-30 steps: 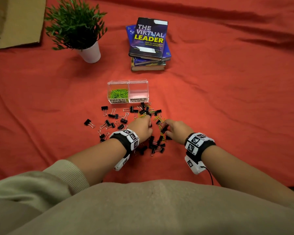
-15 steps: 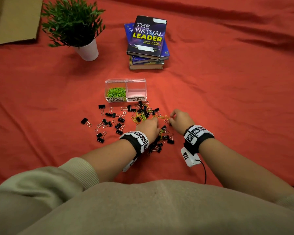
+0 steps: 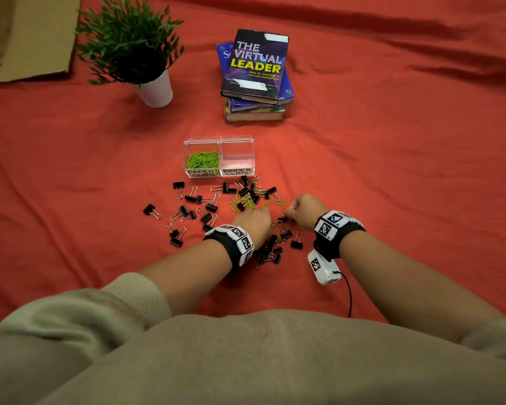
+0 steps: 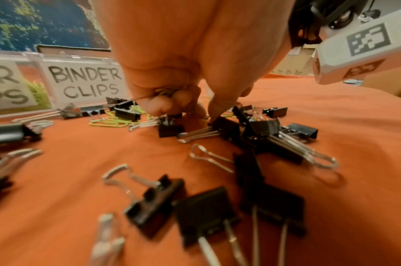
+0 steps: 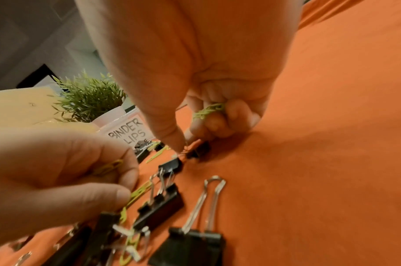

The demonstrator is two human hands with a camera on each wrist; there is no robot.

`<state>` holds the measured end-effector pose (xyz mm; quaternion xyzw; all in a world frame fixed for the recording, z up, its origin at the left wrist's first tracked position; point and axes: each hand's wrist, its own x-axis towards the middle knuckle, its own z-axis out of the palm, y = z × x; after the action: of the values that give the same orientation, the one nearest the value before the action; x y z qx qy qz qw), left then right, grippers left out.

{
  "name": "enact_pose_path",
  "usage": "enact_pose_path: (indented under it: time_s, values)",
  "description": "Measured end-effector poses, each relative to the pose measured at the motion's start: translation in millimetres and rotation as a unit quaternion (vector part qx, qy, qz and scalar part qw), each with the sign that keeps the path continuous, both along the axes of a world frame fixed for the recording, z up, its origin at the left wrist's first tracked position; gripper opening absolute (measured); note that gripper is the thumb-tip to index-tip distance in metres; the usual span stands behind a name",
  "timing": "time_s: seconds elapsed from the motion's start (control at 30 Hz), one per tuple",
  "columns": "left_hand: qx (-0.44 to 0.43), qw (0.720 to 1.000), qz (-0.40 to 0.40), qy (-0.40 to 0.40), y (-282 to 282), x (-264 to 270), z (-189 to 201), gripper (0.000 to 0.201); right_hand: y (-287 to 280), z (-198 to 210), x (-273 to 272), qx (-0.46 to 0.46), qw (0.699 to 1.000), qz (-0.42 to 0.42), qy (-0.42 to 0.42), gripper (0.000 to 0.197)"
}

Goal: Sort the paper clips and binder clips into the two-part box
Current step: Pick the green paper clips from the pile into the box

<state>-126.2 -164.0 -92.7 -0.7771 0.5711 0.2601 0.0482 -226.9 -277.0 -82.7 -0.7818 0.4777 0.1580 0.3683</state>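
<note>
A clear two-part box (image 3: 219, 156) stands on the red cloth; its left part, labelled PAPER CLIPS, holds green paper clips (image 3: 203, 160), and the right part, labelled BINDER CLIPS (image 4: 84, 81), looks bare. Black binder clips (image 3: 208, 206) and green paper clips (image 3: 246, 202) lie scattered in front of it. My left hand (image 3: 253, 223) is low over the pile, fingers curled round green paper clips (image 4: 164, 91). My right hand (image 3: 303, 208) keeps green paper clips (image 5: 209, 110) under curled fingers while thumb and forefinger pinch down at the cloth beside a binder clip (image 5: 198, 150).
A stack of books (image 3: 256, 74) lies behind the box, and a potted plant (image 3: 135, 51) in a white pot stands at the back left. A sheet of cardboard (image 3: 30, 33) lies in the far left corner. Red cloth (image 3: 392, 171) stretches bare to the right.
Both hands have moved forward through the pile toward the box. The right hand shifted from the near clips to the pile's right edge.
</note>
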Motion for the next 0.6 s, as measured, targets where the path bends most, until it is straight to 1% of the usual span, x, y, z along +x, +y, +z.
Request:
enact_pose_path:
  time_s: [0.1, 0.17, 0.2, 0.27, 0.33, 0.4, 0.47, 0.53, 0.6]
  values:
    - [0.013, 1.0, 0.001, -0.005, 3.4, 10.7, 3.2, 0.028, -7.7, 4.4, -4.1, 0.03, 0.998, -0.021, -0.042, 0.013]
    - [0.015, 0.999, -0.023, -0.03, 6.0, 15.2, 4.7, 0.028, -12.7, 5.6, -7.7, 0.085, 0.991, -0.054, -0.085, 0.009]
    - [0.014, 0.998, -0.04, -0.044, 7.3, 16.8, 5.3, 0.029, -13.3, 8.0, -8.0, 0.121, 0.984, -0.072, -0.106, 0.009]
    - [0.013, 0.997, -0.059, -0.052, 9.2, 20.3, 6.7, 0.03, -11.2, 11.3, -6.6, 0.179, 0.97, -0.099, -0.133, 0.017]
    - [0.012, 0.999, -0.035, -0.017, 9.9, 24.9, 7.7, 0.027, -5.7, 15.3, -3.3, 0.204, 0.961, -0.118, -0.142, 0.026]
    - [0.009, 0.998, 0.031, 0.053, 10.5, 29.0, 9.9, 0.025, -0.8, 14.6, -2.4, 0.209, 0.961, -0.114, -0.14, 0.028]
    - [-0.008, 0.989, 0.086, 0.118, 12.4, 32.2, 11.5, 0.02, 5.1, 11.4, -2.6, 0.199, 0.968, -0.092, -0.124, 0.023]
    - [-0.034, 0.98, 0.116, 0.16, 14.4, 35.4, 12.7, 0.014, 11.7, 7.6, -3.4, 0.146, 0.984, -0.036, -0.095, 0.015]
    - [-0.051, 0.973, 0.132, 0.182, 14.6, 39.1, 13.7, 0.009, 17.5, 2.0, -4.5, 0.072, 0.994, 0.049, -0.062, 0.013]
